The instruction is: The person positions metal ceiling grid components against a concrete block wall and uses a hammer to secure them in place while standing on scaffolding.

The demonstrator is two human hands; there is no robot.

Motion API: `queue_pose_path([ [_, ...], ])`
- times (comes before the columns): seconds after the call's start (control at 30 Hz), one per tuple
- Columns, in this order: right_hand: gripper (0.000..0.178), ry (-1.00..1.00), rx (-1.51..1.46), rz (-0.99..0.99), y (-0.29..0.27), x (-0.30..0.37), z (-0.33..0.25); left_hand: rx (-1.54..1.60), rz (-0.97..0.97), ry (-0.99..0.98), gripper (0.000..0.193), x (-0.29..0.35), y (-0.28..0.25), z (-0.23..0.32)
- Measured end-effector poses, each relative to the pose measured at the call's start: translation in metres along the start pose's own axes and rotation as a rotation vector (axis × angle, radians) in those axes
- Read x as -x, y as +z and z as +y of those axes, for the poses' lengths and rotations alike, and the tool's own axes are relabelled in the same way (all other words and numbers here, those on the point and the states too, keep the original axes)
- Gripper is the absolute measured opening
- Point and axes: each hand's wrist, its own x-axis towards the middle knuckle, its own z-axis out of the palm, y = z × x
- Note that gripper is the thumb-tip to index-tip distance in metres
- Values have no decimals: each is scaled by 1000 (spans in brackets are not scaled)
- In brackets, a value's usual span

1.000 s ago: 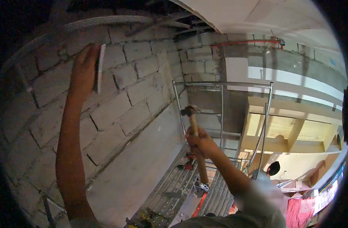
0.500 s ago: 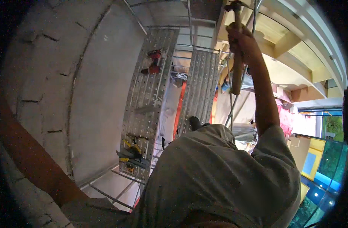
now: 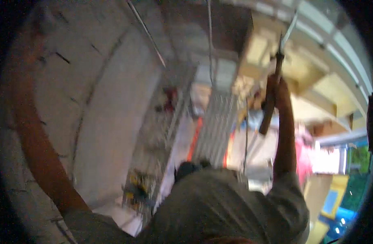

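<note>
Right hand raised high, grip wrapped around wooden hammer handle, handle end hanging below the fist, head end blurred above. Left arm stretched up along block wall; left grip out of view. Scaffold deck far below.

The block wall is closing off the whole left side, and the left forearm is running up close along it, leaving little room between them. The right hand, gripping a wooden handle, is standing in open air on the right, well apart from the wall. Below, the metal scaffold planks are blocking any downward passage, with blurred tools lying on them.
</note>
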Motion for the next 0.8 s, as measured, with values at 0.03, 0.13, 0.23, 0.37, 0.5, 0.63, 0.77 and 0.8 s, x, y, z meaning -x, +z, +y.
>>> queue_pose_path([
  [0.03,29,36,-84,-70,4,-7,10,28,-13,11,35,-9,0,-3],
  [0.13,22,87,15,-108,27,-22,-42,133,-16,48,34,-6,12,-2],
  [0.23,24,-127,-229,-287,32,-46,-104,-20,-19,157,21,-24,33,-24],
  [0.37,19,-342,-229,-276,62,-80,-165,160,83,148,20,-36,53,-28],
  [0.5,19,-455,-345,-436,110,-121,-205,251,95,220,20,-66,60,-18],
  [0.63,18,-502,-318,-536,163,-146,-238,-103,272,582,19,-97,77,-5],
  [0.77,18,-510,-423,-738,190,-176,-234,-785,454,969,41,-133,86,29],
  [0.8,18,-532,-404,-783,194,-183,-232,-819,469,974,41,-136,92,40],
])
